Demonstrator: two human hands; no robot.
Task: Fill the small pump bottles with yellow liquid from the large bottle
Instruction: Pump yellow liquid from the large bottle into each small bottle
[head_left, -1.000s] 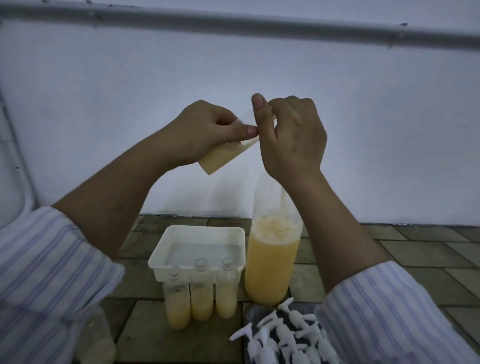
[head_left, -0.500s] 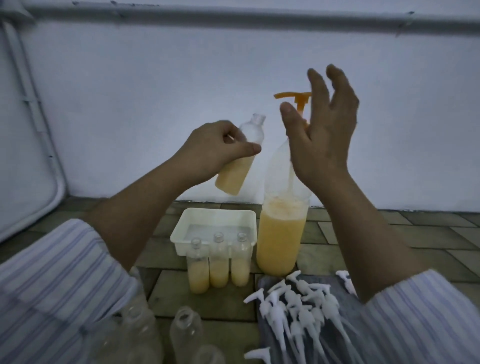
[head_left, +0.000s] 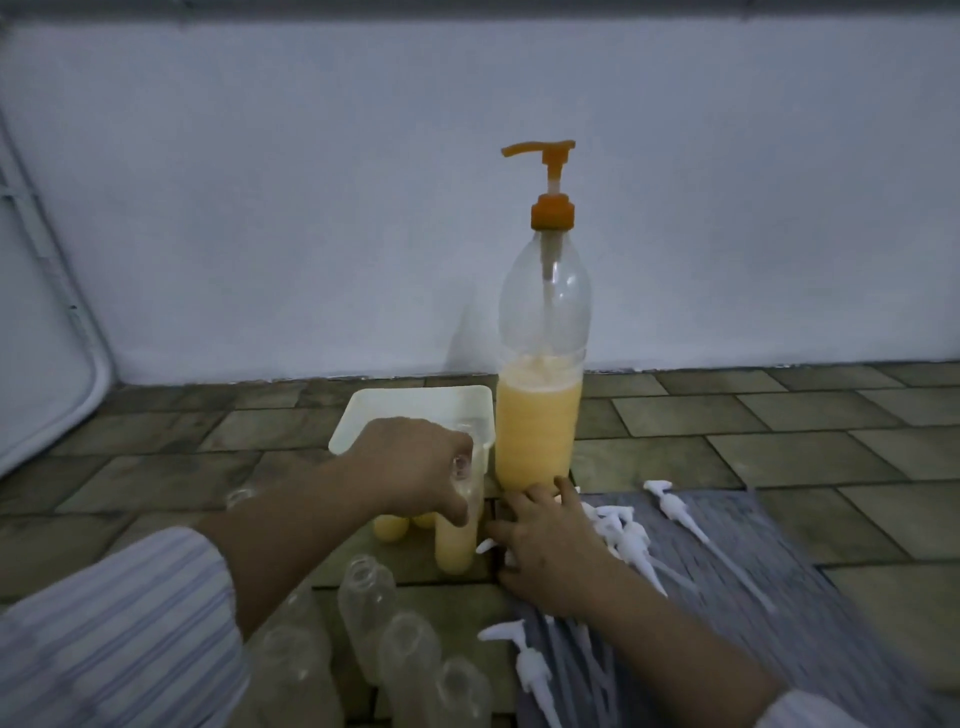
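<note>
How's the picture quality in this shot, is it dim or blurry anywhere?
Head view: dim, bluish light; the large bottle is fairly sharp, the left hand and right hand slightly smeared, the empty bottles at the bottom edge soft, and the wall's top line bowed by the wide lens.

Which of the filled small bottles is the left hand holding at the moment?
The left hand grips the filled bottle standing nearest the camera, beside the right hand; the other filled ones stand behind, untouched.

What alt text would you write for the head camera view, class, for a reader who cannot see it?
A person's left hand grips a small bottle of yellow liquid, standing on a tiled floor beside a white tray. The right hand reaches among white pump tops on a grey cloth. Behind stands a large pump bottle, part full.
</note>
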